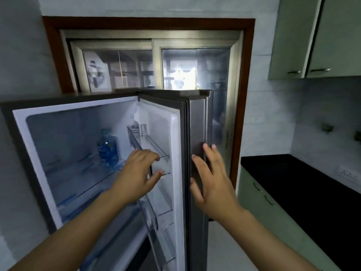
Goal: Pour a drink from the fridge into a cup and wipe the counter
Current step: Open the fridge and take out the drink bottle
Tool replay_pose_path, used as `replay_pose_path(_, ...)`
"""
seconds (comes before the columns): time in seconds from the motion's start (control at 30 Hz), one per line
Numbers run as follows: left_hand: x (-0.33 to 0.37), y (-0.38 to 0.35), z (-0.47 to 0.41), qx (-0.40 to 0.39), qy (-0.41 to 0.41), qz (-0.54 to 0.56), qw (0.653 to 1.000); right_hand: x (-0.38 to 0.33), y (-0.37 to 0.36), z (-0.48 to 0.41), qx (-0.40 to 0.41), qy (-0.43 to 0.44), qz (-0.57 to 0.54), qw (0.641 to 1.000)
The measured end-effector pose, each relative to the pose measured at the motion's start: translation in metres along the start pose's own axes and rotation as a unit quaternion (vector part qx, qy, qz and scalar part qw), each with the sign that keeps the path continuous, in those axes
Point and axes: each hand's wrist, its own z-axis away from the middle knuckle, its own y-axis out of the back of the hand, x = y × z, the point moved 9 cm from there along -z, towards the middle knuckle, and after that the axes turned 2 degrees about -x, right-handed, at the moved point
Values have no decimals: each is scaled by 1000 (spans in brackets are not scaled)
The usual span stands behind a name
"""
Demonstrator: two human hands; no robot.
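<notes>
Hands [136, 173] [211, 184] open at fridge door [197, 153]

Two hands [136, 173], two bottles [107, 149], one fridge [21, 133].

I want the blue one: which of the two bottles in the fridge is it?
The blue bottle standing on the glass shelf inside the fridge. The other, a clear bottle, sits in the door rack and shows no blue tint.

Fridge door [197, 133] showing brushed grey metal outside, glossy white plastic liner; shelf [82, 178] looking like clear glass; counter [304, 178] reading glossy black; bottle [107, 148] showing clear blue plastic.
</notes>
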Motion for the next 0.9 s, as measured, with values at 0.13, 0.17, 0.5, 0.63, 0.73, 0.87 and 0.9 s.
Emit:
replay_pose_path(0.13, 28, -20, -32, -49, -30, 2, 998, 24, 4, 22, -22, -6, -5, 1000)
replay_pose_path(0.17, 33, -25, -39, -61, -42, 2, 997, 28, 3, 26, -33, -1, -4, 999)
replay_pose_path(0.5, -49, -59, -110, -140, -32, -8, 990, 34, -41, 21, -85, 52, -33, 994)
replay_pose_path(0.63, -123, -77, -130, -133, -8, -13, 991, 19, -64, -24, -65, 64, -25, 996)
replay_pose_path(0.73, -171, -89, -136, -100, 10, 6, 995, 0, -83, -88, -43, 58, 8, 997)
replay_pose_path(0.87, -193, -101, -140, -66, 2, 59, 996, 2, -125, -177, -35, -5, 81, 996)
replay_pose_path(0.9, -197, -100, -138, -47, 3, 73, 996, 5, -138, -194, -45, -23, 104, 993)
